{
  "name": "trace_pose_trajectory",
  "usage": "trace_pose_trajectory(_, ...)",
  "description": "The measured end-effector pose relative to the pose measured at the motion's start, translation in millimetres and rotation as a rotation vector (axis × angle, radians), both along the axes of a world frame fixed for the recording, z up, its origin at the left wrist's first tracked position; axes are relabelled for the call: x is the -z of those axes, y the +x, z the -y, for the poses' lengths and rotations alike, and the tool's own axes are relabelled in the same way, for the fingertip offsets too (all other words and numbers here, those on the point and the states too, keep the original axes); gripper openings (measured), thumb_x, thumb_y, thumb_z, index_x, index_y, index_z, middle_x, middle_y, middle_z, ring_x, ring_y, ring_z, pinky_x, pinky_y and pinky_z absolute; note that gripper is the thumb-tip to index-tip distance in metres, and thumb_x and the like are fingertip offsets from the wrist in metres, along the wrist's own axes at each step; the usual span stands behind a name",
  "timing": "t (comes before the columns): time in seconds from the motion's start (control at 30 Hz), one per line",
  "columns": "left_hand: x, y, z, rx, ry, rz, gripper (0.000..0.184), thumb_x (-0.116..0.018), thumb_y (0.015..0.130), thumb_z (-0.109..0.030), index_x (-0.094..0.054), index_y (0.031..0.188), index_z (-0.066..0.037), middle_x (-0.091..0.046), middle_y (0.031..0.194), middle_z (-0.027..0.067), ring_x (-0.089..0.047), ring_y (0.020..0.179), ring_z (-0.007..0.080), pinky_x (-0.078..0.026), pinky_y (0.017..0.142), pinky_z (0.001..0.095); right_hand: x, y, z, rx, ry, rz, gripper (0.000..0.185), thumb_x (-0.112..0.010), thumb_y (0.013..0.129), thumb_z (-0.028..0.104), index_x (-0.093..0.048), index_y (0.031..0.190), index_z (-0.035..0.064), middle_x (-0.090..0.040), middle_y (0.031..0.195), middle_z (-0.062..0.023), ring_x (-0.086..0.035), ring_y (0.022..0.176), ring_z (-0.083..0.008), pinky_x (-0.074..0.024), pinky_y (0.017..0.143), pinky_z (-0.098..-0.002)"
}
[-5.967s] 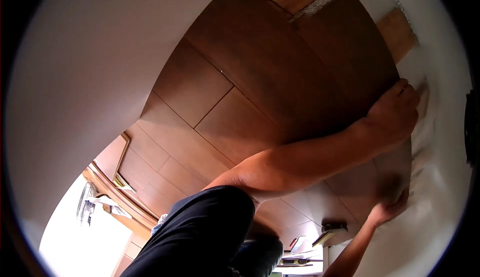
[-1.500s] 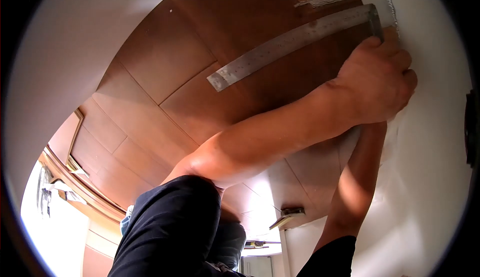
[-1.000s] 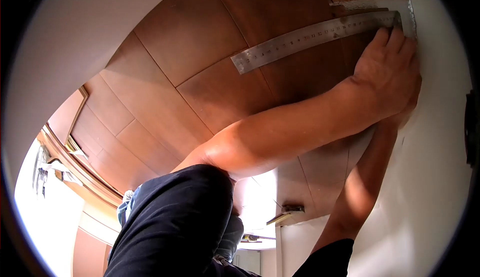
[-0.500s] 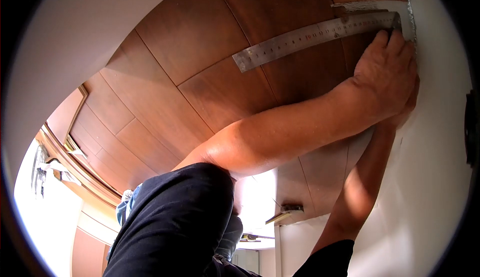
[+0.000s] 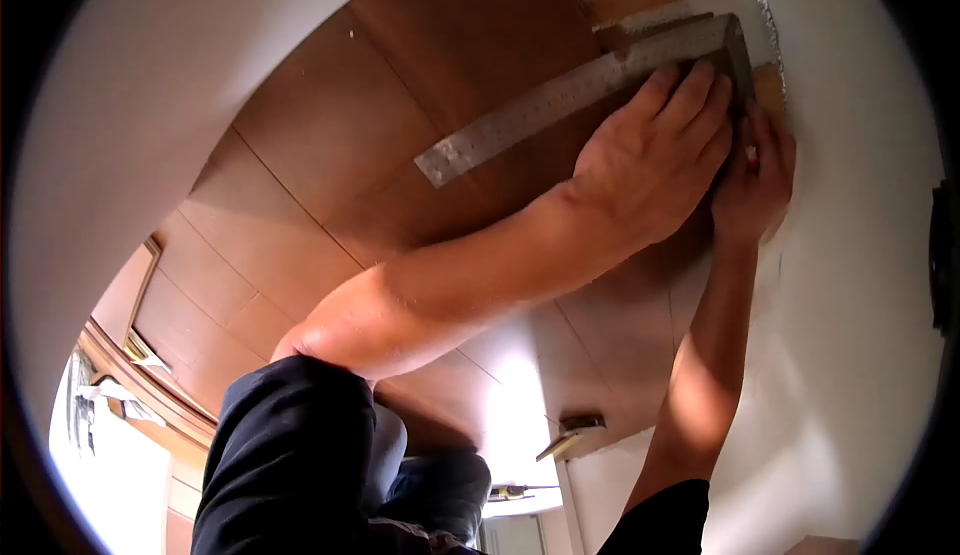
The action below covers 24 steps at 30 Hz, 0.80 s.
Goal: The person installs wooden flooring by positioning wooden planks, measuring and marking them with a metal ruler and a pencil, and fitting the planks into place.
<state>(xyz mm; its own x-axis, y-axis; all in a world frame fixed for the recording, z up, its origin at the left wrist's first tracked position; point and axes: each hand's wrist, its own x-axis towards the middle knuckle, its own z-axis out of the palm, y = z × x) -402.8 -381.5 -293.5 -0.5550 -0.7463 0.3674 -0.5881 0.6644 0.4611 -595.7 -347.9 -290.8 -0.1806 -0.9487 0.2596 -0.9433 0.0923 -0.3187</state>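
While apparently steadying the metal square (image 5: 560, 105) over the reddish-brown boards (image 5: 310, 115) beside the pale wall (image 5: 860, 235), pressing near its corner with the left hand (image 5: 655, 155), parted and slightly bent at the fingers (impossible to tell whether gripping underneath). Curling the right hand (image 5: 755, 190) near the short leg, closed around a small reddish thing (image 5: 752, 155), too hidden to identify. Probably at the aligning stage; calling next for steady pressure, without slipping. Dull, grey and scuffed along the blade; smooth, satiny and finely seamed across the boards; matte on the wall.
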Motion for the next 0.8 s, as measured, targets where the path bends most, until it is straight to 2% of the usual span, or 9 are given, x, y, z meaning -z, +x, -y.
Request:
trace_pose_trajectory(0.17,0,0,12,-0.042,-0.013,0.030,0.062,-0.077,0.086,-0.039,-0.067,0.135,-0.003,-0.058,0.149,0.0167,-0.044,0.144,0.0377,-0.034,0.123,0.0518,1,3,6,0.011,-0.043,-0.101,0.032,-0.066,0.099,0.005,-0.077,0.128,0.0117,-0.071,0.130,-0.0128,-0.070,0.116,-0.0312,-0.0595,0.096,-0.0384)
trace_pose_trajectory(0.23,-1,-1,9,-0.056,0.015,0.028,0.062,-0.077,0.086,-0.039,-0.067,0.135,-0.003,-0.058,0.149,0.0172,-0.043,0.144,0.0389,-0.033,0.123,0.0527,2,3,3,0.000,-0.058,0.008,0.032,-0.068,0.098,0.005,-0.078,0.128,0.0124,-0.071,0.130,-0.0125,-0.070,0.117,-0.0309,-0.0595,0.095,-0.0382)
trace_pose_trajectory(0.37,1,-1,7,-0.052,0.016,0.065,0.062,-0.075,0.088,-0.040,-0.067,0.137,-0.003,-0.056,0.152,0.0177,-0.041,0.147,0.0409,-0.031,0.124,0.0540,1,3,2,-0.010,-0.053,0.016,0.034,-0.070,0.096,0.003,-0.078,0.128,0.0137,-0.071,0.130,-0.0116,-0.070,0.116,-0.0304,-0.0597,0.095,-0.0386)
trace_pose_trajectory(0.47,2,-2,4,-0.051,0.012,0.102,0.063,-0.073,0.090,-0.042,-0.065,0.140,-0.004,-0.054,0.155,0.0175,-0.041,0.148,0.0414,-0.030,0.125,0.0541,0,1,1,0.014,-0.022,-0.086,0.032,-0.071,0.097,0.004,-0.079,0.126,0.0148,-0.072,0.129,-0.0105,-0.071,0.115,-0.0295,-0.0605,0.092,-0.0376)
trace_pose_trajectory(0.53,2,-3,4,-0.056,0.015,0.128,0.064,-0.072,0.092,-0.043,-0.064,0.142,-0.004,-0.053,0.156,0.0173,-0.041,0.148,0.0417,-0.029,0.126,0.0542,4,-2,2,-0.014,-0.073,-0.133,0.027,-0.071,0.099,0.009,-0.080,0.124,0.0153,-0.073,0.128,-0.0098,-0.071,0.113,-0.0285,-0.0616,0.087,-0.0360)
trace_pose_trajectory(0.57,1,-3,3,-0.053,0.016,0.146,0.064,-0.071,0.093,-0.043,-0.063,0.143,-0.004,-0.053,0.157,0.0175,-0.041,0.148,0.0419,-0.029,0.126,0.0540,7,-3,3,-0.009,-0.089,-0.065,0.024,-0.072,0.101,0.012,-0.081,0.123,0.0156,-0.073,0.128,-0.0091,-0.072,0.113,-0.0264,-0.0621,0.084,-0.0348)
trace_pose_trajectory(0.67,3,-3,-1,-0.053,0.028,0.160,0.062,-0.066,0.097,-0.041,-0.061,0.147,-0.004,-0.052,0.157,0.0184,-0.040,0.149,0.0423,-0.026,0.128,0.0539,8,-4,2,-0.002,-0.079,-0.080,0.024,-0.072,0.101,0.013,-0.081,0.123,0.0155,-0.073,0.129,-0.0087,-0.072,0.113,-0.0251,-0.0627,0.083,-0.0345)
trace_pose_trajectory(0.8,1,-2,1,-0.050,0.012,0.181,0.056,-0.059,0.101,-0.032,-0.060,0.148,-0.001,-0.052,0.156,0.0203,-0.040,0.150,0.0432,-0.025,0.129,0.0547,7,-2,3,-0.044,-0.087,-0.082,0.024,-0.070,0.103,0.013,-0.081,0.124,0.0131,-0.072,0.131,-0.0105,-0.070,0.116,-0.0263,-0.0611,0.093,-0.0355)
